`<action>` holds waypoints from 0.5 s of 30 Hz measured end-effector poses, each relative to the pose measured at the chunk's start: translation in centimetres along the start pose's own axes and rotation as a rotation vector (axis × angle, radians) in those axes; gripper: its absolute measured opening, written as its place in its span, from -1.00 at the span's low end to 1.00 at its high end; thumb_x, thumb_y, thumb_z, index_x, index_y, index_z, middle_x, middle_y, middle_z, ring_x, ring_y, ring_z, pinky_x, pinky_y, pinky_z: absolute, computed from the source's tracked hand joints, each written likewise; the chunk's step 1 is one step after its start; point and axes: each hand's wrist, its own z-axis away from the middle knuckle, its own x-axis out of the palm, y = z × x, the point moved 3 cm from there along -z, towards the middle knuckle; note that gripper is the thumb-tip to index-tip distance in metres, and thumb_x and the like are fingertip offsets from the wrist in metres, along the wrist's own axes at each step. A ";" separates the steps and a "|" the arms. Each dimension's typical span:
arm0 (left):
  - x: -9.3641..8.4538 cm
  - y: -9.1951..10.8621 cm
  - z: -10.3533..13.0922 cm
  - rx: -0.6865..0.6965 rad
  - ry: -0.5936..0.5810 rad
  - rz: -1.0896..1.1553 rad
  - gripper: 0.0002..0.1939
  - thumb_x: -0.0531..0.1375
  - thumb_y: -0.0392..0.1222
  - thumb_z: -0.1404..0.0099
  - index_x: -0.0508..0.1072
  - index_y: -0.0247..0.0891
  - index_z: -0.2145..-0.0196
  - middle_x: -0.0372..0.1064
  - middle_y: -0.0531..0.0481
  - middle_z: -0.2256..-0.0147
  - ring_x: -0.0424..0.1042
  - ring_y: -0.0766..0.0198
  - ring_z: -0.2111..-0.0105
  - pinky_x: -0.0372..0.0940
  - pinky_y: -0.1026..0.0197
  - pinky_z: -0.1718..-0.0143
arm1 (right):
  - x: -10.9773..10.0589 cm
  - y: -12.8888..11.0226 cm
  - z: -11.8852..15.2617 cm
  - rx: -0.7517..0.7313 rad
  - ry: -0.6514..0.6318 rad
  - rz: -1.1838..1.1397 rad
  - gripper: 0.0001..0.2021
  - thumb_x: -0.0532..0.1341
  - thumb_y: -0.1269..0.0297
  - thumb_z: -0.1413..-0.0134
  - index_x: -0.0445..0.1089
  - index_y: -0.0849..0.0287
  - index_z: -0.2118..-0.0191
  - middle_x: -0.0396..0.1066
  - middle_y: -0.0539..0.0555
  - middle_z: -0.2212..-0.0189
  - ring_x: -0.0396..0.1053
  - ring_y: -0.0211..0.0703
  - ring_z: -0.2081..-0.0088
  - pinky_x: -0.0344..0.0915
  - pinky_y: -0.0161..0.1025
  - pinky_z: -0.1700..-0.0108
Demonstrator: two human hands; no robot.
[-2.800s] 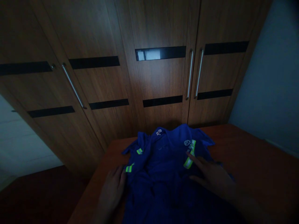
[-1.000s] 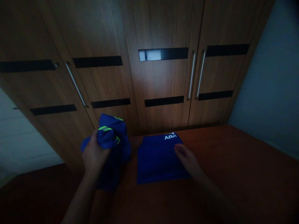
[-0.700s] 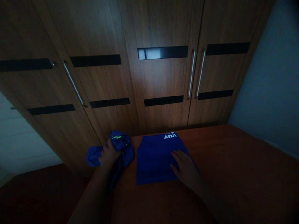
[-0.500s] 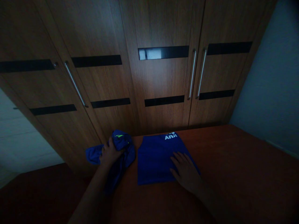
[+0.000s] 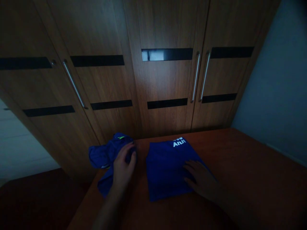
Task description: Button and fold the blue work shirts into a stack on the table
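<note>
A folded blue garment (image 5: 165,172) with white lettering at its upper right lies flat on the reddish-brown wooden surface. My right hand (image 5: 200,179) rests on its right side, fingers stretched out and slightly spread. To the left, a crumpled blue cloth (image 5: 102,155) with a bright green mark lies in a loose heap at the surface's edge. Over that heap's right side is my left hand (image 5: 123,164), its fingers curved and apart from the thumb, with blue fabric showing in the gap. Some of the heap is hidden behind my left hand and forearm.
A wooden wardrobe (image 5: 165,80) with dark strips and long metal handles (image 5: 195,76) stands along the far edge of the wooden surface (image 5: 227,153). A pale wall (image 5: 275,95) bounds the right side. Dark floor (image 5: 35,198) shows at lower left.
My left hand has shifted right across the crumpled cloth, and its fingers have come apart. The folded garment has slid slightly right and nearer, with my right hand on it.
</note>
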 end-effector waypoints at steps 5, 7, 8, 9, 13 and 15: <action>6.2 -1.6 3.6 -0.378 -0.230 0.411 -0.44 0.18 -0.07 -0.14 0.27 -0.30 -0.08 0.29 -0.25 -0.09 0.30 0.02 -0.09 0.20 -0.01 -0.08 | -1.5 -0.9 -1.3 0.010 -0.016 -0.022 -0.54 0.05 0.04 -0.18 0.39 0.23 -0.04 0.35 0.23 -0.06 0.26 0.09 -0.10 0.11 0.05 -0.18; 7.4 -2.2 4.5 -0.409 -0.287 0.407 -0.38 0.24 -0.09 -0.08 0.26 -0.32 -0.08 0.26 -0.27 -0.12 0.24 -0.01 -0.13 0.12 -0.03 -0.15 | -1.4 -1.1 -1.6 0.019 0.008 -0.037 -0.57 0.05 0.07 -0.17 0.41 0.25 0.00 0.38 0.25 -0.02 0.29 0.09 -0.07 0.14 0.03 -0.15; 7.7 -2.4 4.8 -0.410 -0.307 0.409 -0.39 0.25 -0.08 -0.07 0.28 -0.33 -0.07 0.27 -0.27 -0.11 0.24 -0.02 -0.13 0.09 -0.04 -0.16 | -1.2 -1.3 -1.8 0.029 0.026 -0.051 -0.58 0.06 0.09 -0.17 0.42 0.25 0.01 0.38 0.25 -0.01 0.29 0.08 -0.06 0.15 0.02 -0.14; 7.7 -2.5 5.0 -0.412 -0.318 0.422 -0.40 0.25 -0.08 -0.07 0.29 -0.32 -0.06 0.29 -0.26 -0.10 0.26 -0.02 -0.12 0.08 -0.04 -0.17 | -0.9 -1.4 -1.8 0.039 0.042 -0.072 -0.59 0.06 0.11 -0.16 0.42 0.24 0.01 0.39 0.24 -0.01 0.30 0.07 -0.06 0.17 0.00 -0.14; 7.2 -1.7 5.3 -0.431 -0.290 0.549 -0.46 0.23 -0.11 -0.12 0.30 -0.24 -0.06 0.29 -0.21 -0.10 0.25 0.00 -0.13 0.09 -0.03 -0.16 | 0.7 -2.4 -1.7 0.052 0.072 -0.139 -0.59 0.08 0.10 -0.15 0.40 0.20 -0.02 0.37 0.21 -0.03 0.26 0.07 -0.09 0.14 0.02 -0.16; 7.1 -0.6 5.5 -0.428 -0.290 0.628 -0.42 0.24 -0.14 -0.12 0.26 -0.21 -0.10 0.24 -0.19 -0.14 0.20 0.01 -0.16 0.09 -0.03 -0.17 | 1.2 -3.2 -1.6 0.041 0.075 -0.139 -0.57 0.08 0.05 -0.15 0.38 0.17 -0.05 0.34 0.20 -0.07 0.22 0.10 -0.12 0.06 0.09 -0.19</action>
